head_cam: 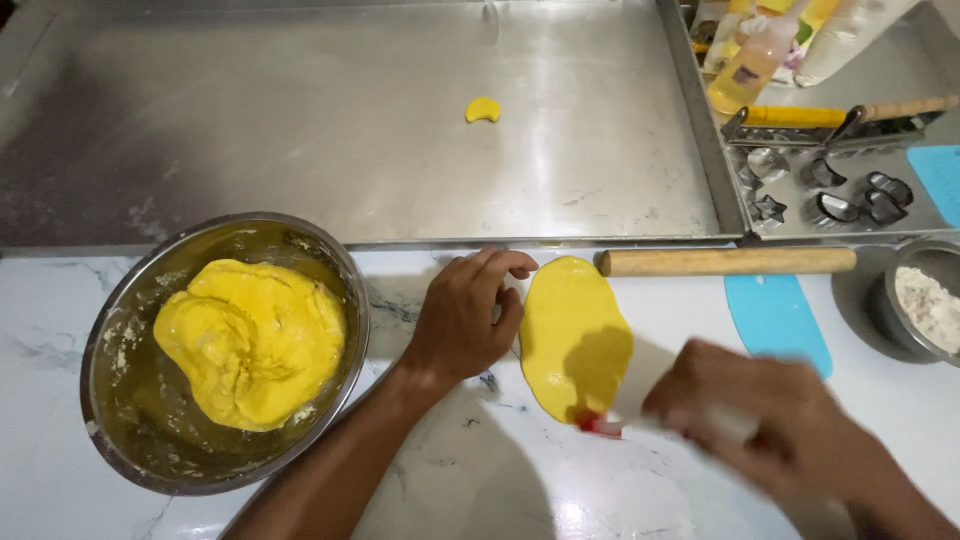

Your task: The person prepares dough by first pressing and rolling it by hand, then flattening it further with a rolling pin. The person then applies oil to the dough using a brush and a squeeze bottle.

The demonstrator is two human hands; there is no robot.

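A flat oval of rolled yellow dough (573, 335) lies on the white marble counter (480, 470). My left hand (462, 315) rests beside its left edge, fingers curled, fingertips near the dough's top. My right hand (775, 425), blurred, holds a small white tool with a red tip (600, 424) that touches the dough's lower edge. A wooden rolling pin (727, 261) lies just past the dough.
A steel bowl (120, 330) holding a large yellow dough lump (252, 340) stands at the left. A big steel tray (360, 120) behind carries one small crescent dough piece (483, 110). To the right are metal cutters (830, 195), a blue scraper (778, 322), a flour bowl (925, 305) and bottles (755, 50).
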